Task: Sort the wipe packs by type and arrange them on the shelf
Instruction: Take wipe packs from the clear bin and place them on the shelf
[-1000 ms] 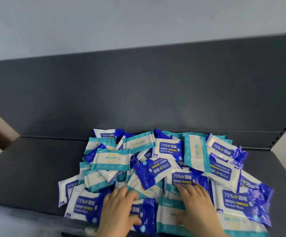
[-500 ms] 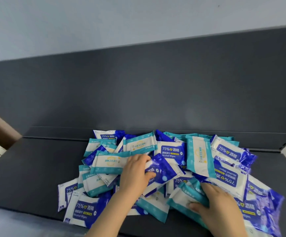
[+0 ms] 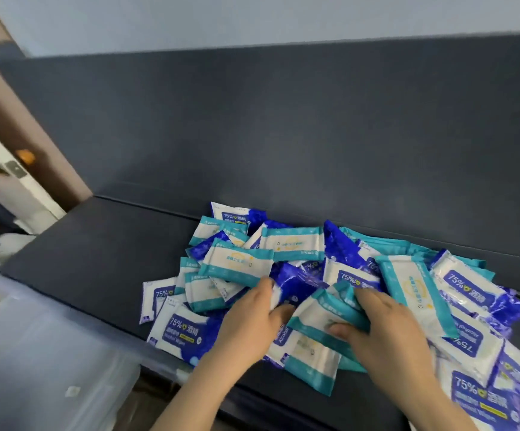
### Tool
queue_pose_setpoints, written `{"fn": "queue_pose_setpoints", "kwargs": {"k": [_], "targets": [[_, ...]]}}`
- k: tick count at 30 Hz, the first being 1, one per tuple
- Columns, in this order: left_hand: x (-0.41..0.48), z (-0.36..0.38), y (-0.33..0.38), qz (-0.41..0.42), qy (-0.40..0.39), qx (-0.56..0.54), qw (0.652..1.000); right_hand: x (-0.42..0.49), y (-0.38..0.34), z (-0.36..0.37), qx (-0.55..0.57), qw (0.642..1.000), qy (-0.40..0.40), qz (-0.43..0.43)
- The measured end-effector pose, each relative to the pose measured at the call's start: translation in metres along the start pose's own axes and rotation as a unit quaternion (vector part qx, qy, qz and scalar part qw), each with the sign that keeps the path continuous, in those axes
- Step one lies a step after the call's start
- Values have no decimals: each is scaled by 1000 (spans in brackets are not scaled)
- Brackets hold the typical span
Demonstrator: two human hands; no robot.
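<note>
Nearest, a translucent plastic bin (image 3: 41,362) is seen below the front left edge of the dark shelf (image 3: 97,253). Just past the shelf's front edge, both hands are laid on a mixed heap of wipe packs (image 3: 330,290). The left hand (image 3: 249,325) is spread palm down, its fingertips pressed on a blue pack (image 3: 296,284); whether anything is pinched by it cannot be told. The right hand (image 3: 386,334) is curled around a teal-trimmed white pack (image 3: 320,315), thumb beneath its front edge and fingers over its top. At the front right corner, blue "75%" alcohol packs (image 3: 482,396) are spilled to the shelf's edge. Farther back, teal-trimmed packs (image 3: 292,244) and blue ones are piled together, overlapping at all angles, and the heap's rear is pressed against the shelf's back panel (image 3: 283,135). The left half of the shelf is taken up by no packs.
</note>
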State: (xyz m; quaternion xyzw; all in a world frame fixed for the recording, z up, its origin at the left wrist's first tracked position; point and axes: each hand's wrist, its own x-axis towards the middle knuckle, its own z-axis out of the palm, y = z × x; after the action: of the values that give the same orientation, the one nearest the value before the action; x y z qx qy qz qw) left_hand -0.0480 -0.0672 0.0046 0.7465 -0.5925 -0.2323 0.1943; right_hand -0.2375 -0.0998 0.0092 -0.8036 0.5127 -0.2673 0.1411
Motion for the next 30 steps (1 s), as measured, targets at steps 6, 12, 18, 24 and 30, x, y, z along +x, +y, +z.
{"fn": "queue_pose_setpoints", "kwargs": {"k": [6,12,18,24,30], "targets": [[-33,-46,-45,-107,130,-53,984,24,-46,24,8,997,-17,-76],[-88,-73,-124,-201,210,-182,939,33,-106,76,31,987,-90,-131],[-141,-109,-219,-305,264,-196,894,29,-196,127,31,964,-108,-240],[-188,-147,-323,-360,276,-183,872,12,-298,192,55,926,-190,-321],[-197,-167,-420,-359,233,-145,892,-8,-375,282,-3,881,-352,-316]]}}
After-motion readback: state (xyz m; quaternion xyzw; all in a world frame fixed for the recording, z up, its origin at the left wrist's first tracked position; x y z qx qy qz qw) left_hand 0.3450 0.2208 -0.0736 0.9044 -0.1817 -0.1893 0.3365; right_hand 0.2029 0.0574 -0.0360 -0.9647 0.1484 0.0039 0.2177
